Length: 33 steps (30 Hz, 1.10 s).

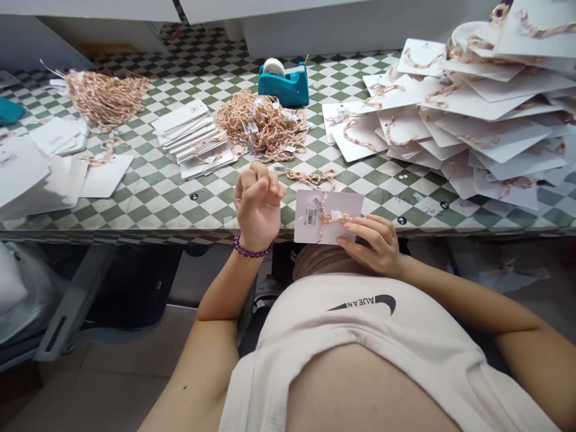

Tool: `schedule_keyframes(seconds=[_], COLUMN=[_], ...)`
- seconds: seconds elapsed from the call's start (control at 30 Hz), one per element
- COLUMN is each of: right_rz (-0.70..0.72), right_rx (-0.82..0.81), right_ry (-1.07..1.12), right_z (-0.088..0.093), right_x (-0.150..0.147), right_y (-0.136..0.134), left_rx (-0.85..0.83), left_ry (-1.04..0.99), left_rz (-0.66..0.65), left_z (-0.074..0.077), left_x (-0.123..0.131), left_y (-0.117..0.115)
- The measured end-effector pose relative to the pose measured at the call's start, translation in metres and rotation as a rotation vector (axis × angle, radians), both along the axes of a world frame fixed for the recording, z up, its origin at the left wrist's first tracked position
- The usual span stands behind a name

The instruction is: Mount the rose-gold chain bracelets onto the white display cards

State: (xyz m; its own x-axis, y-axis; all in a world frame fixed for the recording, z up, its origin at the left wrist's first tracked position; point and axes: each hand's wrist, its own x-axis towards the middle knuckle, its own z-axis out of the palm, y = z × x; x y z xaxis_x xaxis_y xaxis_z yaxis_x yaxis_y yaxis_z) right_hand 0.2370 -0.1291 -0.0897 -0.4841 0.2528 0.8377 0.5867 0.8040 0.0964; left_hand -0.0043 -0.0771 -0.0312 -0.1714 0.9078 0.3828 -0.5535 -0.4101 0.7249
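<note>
My right hand (373, 240) grips the right edge of a white jewelry card (306, 231), thumb below and fingers over its front. Across the card lies a pink-and-gold beaded bracelet (330, 219), with a barcode label and a small white patch. My left hand (257, 207), wearing a purple bead bracelet (252, 246), is raised left of the card, apart from it. Its fingers are curled closed, and whatever they may hold is hidden. Just beyond the card, a loose tagged bracelet (312, 178) rests on the table.
A heap of bracelets (261, 126) lies beside a teal tape dispenser (284, 87). Blank cards (193, 135) are stacked to its left, near a bracelet bundle (108, 99). Carded bracelets (490, 120) pile high at right. The checkered table's (202, 210) front edge is close to my body.
</note>
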Motion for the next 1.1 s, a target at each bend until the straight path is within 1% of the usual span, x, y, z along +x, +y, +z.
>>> schedule_keyframes(seconds=[0.1,0.2,0.27,0.37,0.43,0.53,0.57,0.63,0.7,0.73,0.8,0.9,0.97,1.1], right_rz=[-0.007,-0.013,-0.010,0.005,0.013,0.002,-0.008,-0.025,-0.025,-0.019,-0.004,0.008,0.023,0.081], right_rx=[0.036,0.059,0.066,0.071,0.072,0.083,0.094,0.116,0.119,0.115,0.110,0.105,0.091,0.046], right_ry=[-0.002,0.053,0.088,0.053,0.017,-0.003,-0.013,-0.033,-0.037,-0.033,-0.022,-0.026,-0.029,-0.007], right_z=[-0.002,-0.001,-0.001,-0.002,-0.002,0.000,0.001,0.003,0.005,0.005,0.006,0.006,0.007,0.007], right_x=[-0.005,-0.011,-0.012,-0.009,-0.007,-0.006,-0.006,-0.007,-0.008,-0.008,-0.008,-0.007,-0.007,-0.006], right_y=[0.000,0.001,0.002,0.003,0.003,0.003,0.003,0.003,0.004,0.004,0.003,0.003,0.003,0.004], left_rx=[-0.042,-0.032,0.000,0.090,0.159,0.227,0.240,0.240,0.235,0.237,0.230,0.196,0.184,0.193], left_ry=[0.094,0.240,0.362,0.507,0.694,1.183,1.355,1.660,1.850,1.898,1.929,1.898,1.863,1.850], left_rz=[0.034,0.065,0.097,0.153,0.155,0.088,0.054,-0.064,-0.167,-0.198,-0.206,-0.163,-0.174,-0.318], left_z=[-0.003,-0.007,-0.010,-0.010,-0.002,0.023,0.033,0.049,0.057,0.058,0.056,0.049,0.045,0.046], left_x=[-0.003,-0.005,-0.005,-0.002,0.002,0.007,0.009,0.014,0.020,0.023,0.027,0.028,0.026,0.019], left_y=[0.002,0.003,0.003,0.001,-0.001,0.000,0.002,0.007,0.013,0.015,0.017,0.017,0.018,0.024])
